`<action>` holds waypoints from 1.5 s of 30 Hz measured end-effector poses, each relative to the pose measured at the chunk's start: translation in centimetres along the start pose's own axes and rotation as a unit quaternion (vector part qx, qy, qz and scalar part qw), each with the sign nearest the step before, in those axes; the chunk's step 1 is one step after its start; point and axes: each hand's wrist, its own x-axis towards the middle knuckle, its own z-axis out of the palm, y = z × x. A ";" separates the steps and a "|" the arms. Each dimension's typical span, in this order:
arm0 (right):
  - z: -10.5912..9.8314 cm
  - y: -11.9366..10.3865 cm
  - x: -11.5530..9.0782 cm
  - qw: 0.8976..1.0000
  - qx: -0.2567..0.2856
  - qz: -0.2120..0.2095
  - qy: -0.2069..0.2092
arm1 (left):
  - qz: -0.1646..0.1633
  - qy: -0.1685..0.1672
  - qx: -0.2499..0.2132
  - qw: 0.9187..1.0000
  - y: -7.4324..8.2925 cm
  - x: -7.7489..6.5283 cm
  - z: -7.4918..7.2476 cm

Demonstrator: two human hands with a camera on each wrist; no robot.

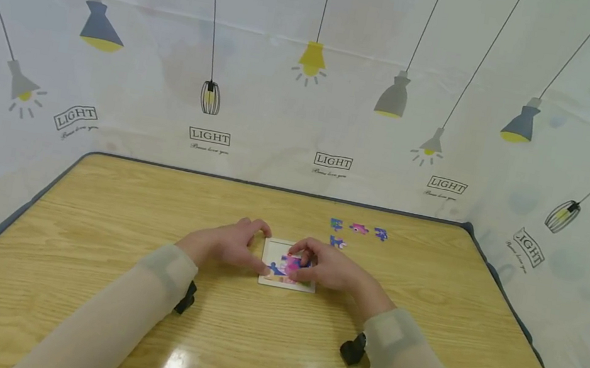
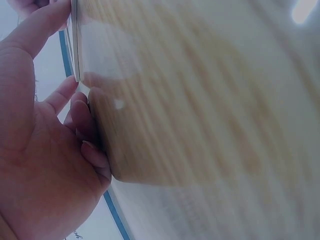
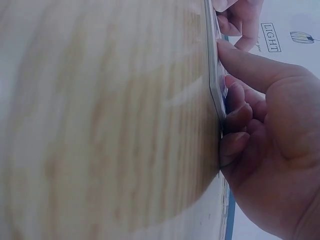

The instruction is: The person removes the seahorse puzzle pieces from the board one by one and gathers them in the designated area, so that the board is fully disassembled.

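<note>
A small white puzzle tray (image 1: 274,246) lies on the table, with joined pink, purple and blue pieces in its lower part. My left hand (image 1: 231,244) holds the tray's left side, thumb at the lower left corner and index fingertip at the upper left; the left wrist view shows these fingertips at the tray's edge. From the right, my right hand (image 1: 330,271) reaches over the tray. Its thumb and bent index finger are set about a pink puzzle piece (image 1: 290,262). This hand covers the tray's right part. The right wrist view shows its thumb (image 3: 260,65) on the tray.
Several loose puzzle pieces lie behind the tray to the right, among them a pink one (image 1: 359,228) and a blue one (image 1: 381,234). The wooden table (image 1: 155,201) has a dark edge, and a lamp-patterned wall covering (image 1: 253,158) stands around it.
</note>
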 end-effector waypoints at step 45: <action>0.0 0.4 0.1 0.999 0.027 -0.033 0.002 | -0.007 0.002 0.015 1.000 -0.1 0.1 0.2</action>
